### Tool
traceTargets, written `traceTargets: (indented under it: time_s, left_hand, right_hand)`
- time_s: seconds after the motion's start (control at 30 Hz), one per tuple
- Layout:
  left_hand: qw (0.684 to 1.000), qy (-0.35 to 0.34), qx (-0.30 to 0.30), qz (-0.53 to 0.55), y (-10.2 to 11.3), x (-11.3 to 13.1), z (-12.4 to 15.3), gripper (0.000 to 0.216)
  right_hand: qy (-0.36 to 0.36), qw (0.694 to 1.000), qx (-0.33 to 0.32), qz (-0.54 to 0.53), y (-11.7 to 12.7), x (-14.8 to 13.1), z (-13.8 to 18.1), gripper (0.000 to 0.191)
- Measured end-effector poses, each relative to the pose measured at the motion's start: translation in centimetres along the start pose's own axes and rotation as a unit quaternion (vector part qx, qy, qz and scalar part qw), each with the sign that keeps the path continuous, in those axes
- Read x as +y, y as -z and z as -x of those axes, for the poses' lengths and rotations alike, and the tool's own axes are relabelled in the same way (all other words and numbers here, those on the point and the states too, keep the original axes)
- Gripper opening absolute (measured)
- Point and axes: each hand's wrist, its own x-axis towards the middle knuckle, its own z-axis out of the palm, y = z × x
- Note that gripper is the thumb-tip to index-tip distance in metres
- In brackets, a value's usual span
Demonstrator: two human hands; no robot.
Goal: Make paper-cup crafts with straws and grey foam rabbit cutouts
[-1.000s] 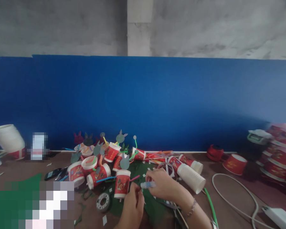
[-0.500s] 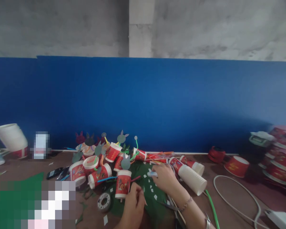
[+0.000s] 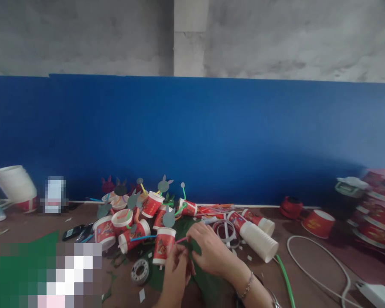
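Note:
My left hand point(image 3: 176, 267) and my right hand point(image 3: 208, 250) meet over a dark green felt sheet point(image 3: 208, 284) at the table's near edge. Both have their fingers pinched together around something small beside a pink straw point(image 3: 180, 241); I cannot make out what it is. Just left of them stands an upturned red paper cup point(image 3: 163, 247) with a grey bunny-shaped cut-out point(image 3: 169, 219) on top. A glue stick point(image 3: 211, 220) lies beyond my right hand, untouched. Behind is a heap of several red cups point(image 3: 128, 222) with straws and cut-outs.
A tape roll point(image 3: 139, 271) lies left of my hands and a lying stack of white cups point(image 3: 258, 240) right of them. There are also a green tube point(image 3: 285, 280), a white cable point(image 3: 317, 265), red bowls point(image 3: 317, 222), a phone point(image 3: 71, 233) and a white bucket point(image 3: 14, 184). A blue board backs the table.
My right hand carried the glue stick away to the right, let go of it, and came back to my left hand. My left hand stayed nearly in place.

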Motion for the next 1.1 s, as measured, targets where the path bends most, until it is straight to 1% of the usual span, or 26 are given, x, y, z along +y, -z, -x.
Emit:
traceTargets:
  time_s: [0.07, 0.1, 0.17, 0.23, 0.27, 0.3, 0.37, 0.43, 0.57, 0.63, 0.7, 0.8, 0.83, 0.87, 0.93, 1.0, 1.1]
  left_hand:
    - [1.0, 0.008, -0.005, -0.015, -0.2, 0.3, 0.3, 0.052]
    - [1.0, 0.009, -0.006, -0.024, -0.2, 0.4, 0.4, 0.052]
    - [0.999, 0.006, -0.009, -0.038, -0.2, 0.5, 0.4, 0.051]
    - [0.999, -0.004, -0.009, -0.04, -0.1, 0.4, 0.4, 0.051]
    - [0.999, -0.006, -0.006, -0.039, 0.0, 0.3, 0.3, 0.051]
    - [0.999, -0.007, -0.003, -0.037, 0.0, 0.2, 0.3, 0.051]
    - [0.999, -0.007, 0.002, -0.032, 0.1, -0.1, 0.2, 0.051]
    - [1.0, -0.009, -0.002, -0.027, 0.1, -0.2, 0.1, 0.05]
    - [1.0, -0.02, -0.018, -0.005, 0.2, -0.3, -0.1, 0.046]
    - [0.999, -0.022, -0.026, 0.005, 0.3, -0.3, -0.2, 0.045]
    - [0.999, -0.019, -0.031, 0.008, 0.4, -0.2, -0.3, 0.046]
    - [0.999, -0.01, -0.037, 0.002, 0.4, -0.2, -0.3, 0.047]
    - [0.999, -0.009, -0.038, 0.0, 0.3, -0.3, -0.2, 0.047]
    - [0.999, -0.011, -0.04, -0.002, 0.3, -0.3, -0.2, 0.048]
    - [0.999, -0.014, -0.042, -0.009, 0.2, -0.5, 0.0, 0.048]
    - [0.999, -0.014, -0.036, -0.025, 0.1, -0.5, 0.1, 0.047]
    - [0.997, -0.034, -0.004, -0.067, 0.1, 0.2, 0.3, 0.044]
  right_hand:
    - [-0.001, 0.999, 0.026, -0.03, -0.3, 0.1, -0.4, 0.022]
    - [-0.016, 0.997, 0.037, -0.06, -0.5, 0.4, -0.6, 0.018]
    - [-0.088, 0.983, 0.044, -0.155, -0.7, 1.2, -0.9, 0.01]
    - [-0.176, 0.944, 0.029, -0.278, -0.9, 2.0, -1.1, 0.005]
    - [-0.206, 0.92, 0.017, -0.334, -1.0, 2.3, -1.1, 0.007]
    - [-0.225, 0.898, 0.007, -0.379, -1.0, 2.6, -1.1, 0.01]
    - [-0.236, 0.87, -0.007, -0.432, -0.9, 2.9, -1.0, 0.013]
    - [-0.239, 0.86, -0.023, -0.45, -0.8, 3.0, -0.8, 0.014]
    - [-0.23, 0.864, -0.052, -0.444, -0.9, 3.0, -0.7, 0.014]
    - [-0.23, 0.873, -0.053, -0.427, -1.2, 3.1, -0.8, 0.012]
    - [-0.229, 0.889, -0.041, -0.395, -1.4, 3.2, -0.8, 0.013]
    - [-0.217, 0.912, -0.018, -0.349, -1.4, 3.1, -0.7, 0.026]
    - [-0.212, 0.915, -0.018, -0.342, -1.3, 3.0, -0.6, 0.024]
    - [-0.207, 0.916, -0.024, -0.343, -1.2, 3.1, -0.6, 0.019]
    - [-0.197, 0.907, -0.045, -0.369, -1.1, 3.2, -0.6, 0.004]
    - [-0.21, 0.884, -0.045, -0.415, -1.3, 3.7, -0.7, 0.005]
    - [-0.299, 0.826, 0.018, -0.477, -2.3, 4.5, -1.0, 0.013]
